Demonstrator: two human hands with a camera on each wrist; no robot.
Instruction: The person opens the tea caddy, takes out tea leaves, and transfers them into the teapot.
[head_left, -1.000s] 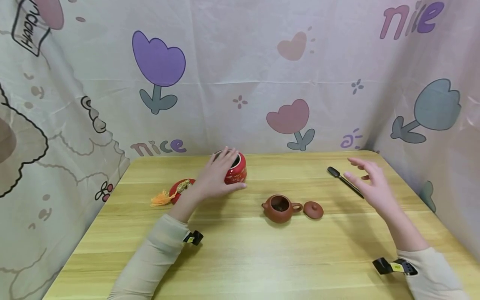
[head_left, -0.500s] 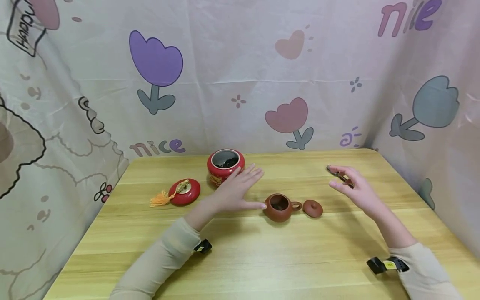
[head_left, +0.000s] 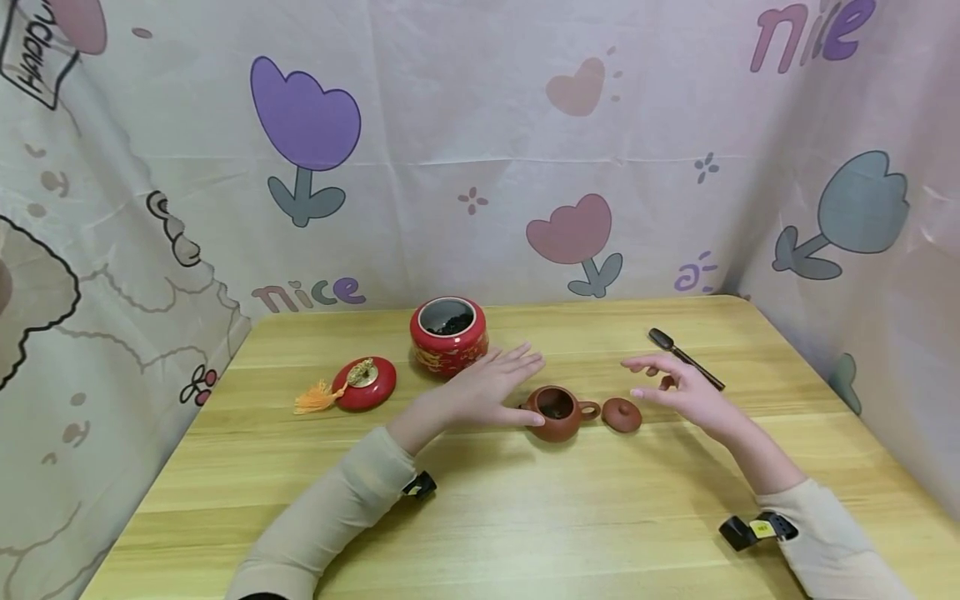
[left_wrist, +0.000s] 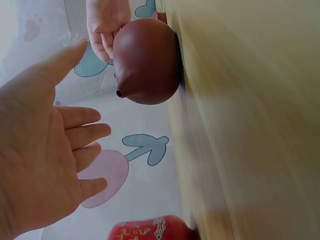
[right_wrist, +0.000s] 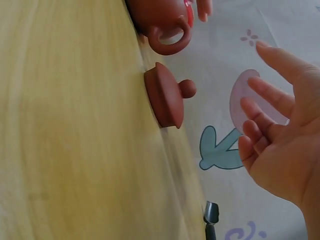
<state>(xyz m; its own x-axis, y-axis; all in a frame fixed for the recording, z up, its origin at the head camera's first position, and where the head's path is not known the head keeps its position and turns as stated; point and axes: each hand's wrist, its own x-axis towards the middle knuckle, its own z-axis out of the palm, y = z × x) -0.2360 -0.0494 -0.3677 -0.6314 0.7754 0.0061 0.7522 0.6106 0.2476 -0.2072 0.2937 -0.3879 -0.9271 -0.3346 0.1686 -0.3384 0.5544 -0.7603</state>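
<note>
A brown clay teapot (head_left: 558,427) stands uncovered mid-table, dark bits inside, its spout toward my left hand. My left hand (head_left: 487,392) hovers beside the spout with fingers spread and holds nothing; its thumb overlaps the pot in the head view. In the left wrist view the teapot (left_wrist: 147,62) appears beyond that thumb. The teapot's lid (head_left: 622,415) lies right of the handle, knob up. My right hand (head_left: 678,392), empty and with loosely bent fingers, is above and to the right of the lid. The right wrist view has the lid (right_wrist: 166,97) below my fingers.
Behind my left hand stands a red jar (head_left: 450,337), open, with dark tea leaves inside. Its red lid (head_left: 366,385) with an orange tassel lies to its left. A dark tea scoop (head_left: 686,358) lies at the right back. A printed curtain (head_left: 450,150) borders the table (head_left: 480,517).
My left hand has moved from over the red jar rightward and nearer, to the teapot. My right hand has shifted left from near the scoop toward the teapot's lid.
</note>
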